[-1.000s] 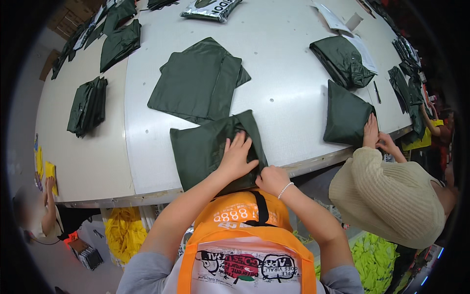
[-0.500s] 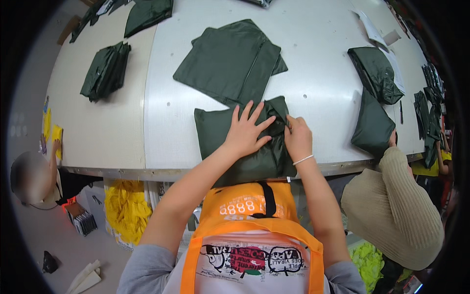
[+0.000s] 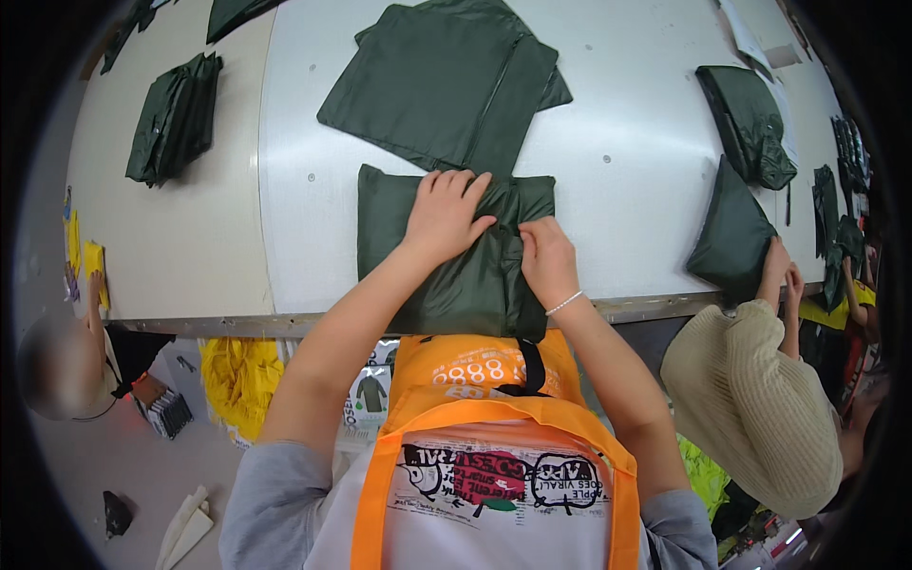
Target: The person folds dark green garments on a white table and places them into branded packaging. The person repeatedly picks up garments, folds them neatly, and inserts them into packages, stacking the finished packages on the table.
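A dark green bundle of smooth, slightly shiny folded fabric (image 3: pixel 437 293) lies in front of me at the table's near edge. My left hand (image 3: pixel 446 217) rests on its upper middle, fingers together and thumb apart, pressing the cloth down. At the right part of the bundle, my right hand (image 3: pixel 548 258) pinches a fold between thumb and forefinger. Creases run down the cloth between my two hands. Just beyond it lies a loose stack of flat, dark green folded pieces (image 3: pixel 432 85); its near corner meets the bundle's far edge.
More dark green bundles lie left (image 3: pixel 176 119) and right (image 3: pixel 746 123) on the pale table (image 3: pixel 627 218). A co-worker in a beige knit sleeve (image 3: pixel 750 408) handles a green bundle (image 3: pixel 730 237) at my right. Another person (image 3: pixel 66 366) sits at far left. Yellow fabric (image 3: pixel 237 380) hangs under the table.
My left hand's spread fingers have drawn together and moved slightly left. The bundle's bunched right side lies flatter and squarer. My right hand has moved a little left. The view has shifted.
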The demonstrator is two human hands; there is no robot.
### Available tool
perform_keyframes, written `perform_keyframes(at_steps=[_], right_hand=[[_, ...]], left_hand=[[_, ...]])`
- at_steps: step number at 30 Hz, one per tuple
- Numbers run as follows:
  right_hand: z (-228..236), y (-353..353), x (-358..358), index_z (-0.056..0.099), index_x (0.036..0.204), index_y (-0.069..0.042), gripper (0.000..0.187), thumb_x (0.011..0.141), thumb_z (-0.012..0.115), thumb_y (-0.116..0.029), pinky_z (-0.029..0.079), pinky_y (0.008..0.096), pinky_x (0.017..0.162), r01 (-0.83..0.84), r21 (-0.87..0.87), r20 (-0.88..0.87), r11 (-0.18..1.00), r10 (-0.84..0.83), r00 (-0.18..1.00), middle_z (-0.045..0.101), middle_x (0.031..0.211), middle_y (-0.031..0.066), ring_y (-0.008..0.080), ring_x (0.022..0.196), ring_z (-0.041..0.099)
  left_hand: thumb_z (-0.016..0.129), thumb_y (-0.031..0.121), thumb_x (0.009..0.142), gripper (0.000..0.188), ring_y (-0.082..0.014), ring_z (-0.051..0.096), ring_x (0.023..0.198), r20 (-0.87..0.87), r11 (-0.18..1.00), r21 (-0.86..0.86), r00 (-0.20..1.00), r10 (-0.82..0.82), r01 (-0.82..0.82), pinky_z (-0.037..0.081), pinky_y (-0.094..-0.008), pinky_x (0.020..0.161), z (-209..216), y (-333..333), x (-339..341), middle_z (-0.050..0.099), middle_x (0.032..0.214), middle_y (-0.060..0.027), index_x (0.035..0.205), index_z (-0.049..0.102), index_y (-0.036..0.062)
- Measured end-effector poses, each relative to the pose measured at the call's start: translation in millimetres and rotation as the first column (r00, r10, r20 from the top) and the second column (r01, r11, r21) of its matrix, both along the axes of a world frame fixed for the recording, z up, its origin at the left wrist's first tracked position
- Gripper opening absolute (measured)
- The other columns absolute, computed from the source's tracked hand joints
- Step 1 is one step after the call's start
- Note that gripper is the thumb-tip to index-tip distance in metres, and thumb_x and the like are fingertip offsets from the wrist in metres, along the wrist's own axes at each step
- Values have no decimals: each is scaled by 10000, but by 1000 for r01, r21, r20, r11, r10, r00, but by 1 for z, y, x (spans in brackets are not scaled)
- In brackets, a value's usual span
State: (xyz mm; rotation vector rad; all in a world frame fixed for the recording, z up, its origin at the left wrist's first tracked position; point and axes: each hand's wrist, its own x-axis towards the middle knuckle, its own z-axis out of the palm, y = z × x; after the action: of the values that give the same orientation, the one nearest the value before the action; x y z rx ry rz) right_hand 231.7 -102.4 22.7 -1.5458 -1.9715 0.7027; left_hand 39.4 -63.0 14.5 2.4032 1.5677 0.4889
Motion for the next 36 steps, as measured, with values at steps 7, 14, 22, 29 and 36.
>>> perform_keyframes(at_steps=[7, 14, 22, 29, 36], right_hand=[[-6, 17, -32, 579, 799, 25, 44, 761, 573, 47, 493, 397, 692, -41, -140, 210, 989, 70, 975, 557, 950, 189, 346, 843, 580], [-7, 64, -15, 590, 844, 32, 148, 897, 505, -77, 480, 447, 675, 14, -175, 172, 985, 17, 985, 585, 819, 230, 391, 792, 584], [-23, 102, -7, 633, 1076, -89, 211, 894, 542, -143, 510, 461, 638, -62, -205, 204, 977, 104, 973, 641, 752, 225, 386, 704, 632], [-33, 95, -6, 687, 943, -91, 126, 835, 638, -133, 507, 366, 581, 35, -70, 150, 997, -25, 988, 650, 736, 165, 313, 640, 636], [-13, 55, 1, 647, 768, -67, 44, 792, 641, -104, 497, 372, 572, 30, -7, -36, 1000, -30, 999, 636, 729, 98, 294, 652, 621]], left_hand=[[658, 296, 796, 595, -254, 476, 1084, -78, 997, -50, 995, 54, -58, 340, -409, 923, -15, 4, 18, 517, 1163, -110, 1317, 462, 86], [615, 311, 832, 592, -265, 465, 1099, -62, 996, -63, 996, 58, -62, 321, -441, 942, -9, 13, 21, 510, 1177, -130, 1343, 430, 76], [540, 212, 880, 271, -280, 530, 990, 130, 944, -315, 980, 150, -102, 395, -404, 872, -18, 48, 29, 572, 1020, -96, 1078, 626, 47], [568, 245, 855, 206, -297, 595, 911, 212, 862, -494, 946, 247, -114, 464, -422, 780, -38, 74, 30, 641, 902, -100, 896, 687, 81], [593, 303, 842, 254, -307, 636, 898, 125, 750, -620, 915, 385, -231, 487, -414, 770, -28, 79, 39, 680, 893, -124, 879, 684, 68]])
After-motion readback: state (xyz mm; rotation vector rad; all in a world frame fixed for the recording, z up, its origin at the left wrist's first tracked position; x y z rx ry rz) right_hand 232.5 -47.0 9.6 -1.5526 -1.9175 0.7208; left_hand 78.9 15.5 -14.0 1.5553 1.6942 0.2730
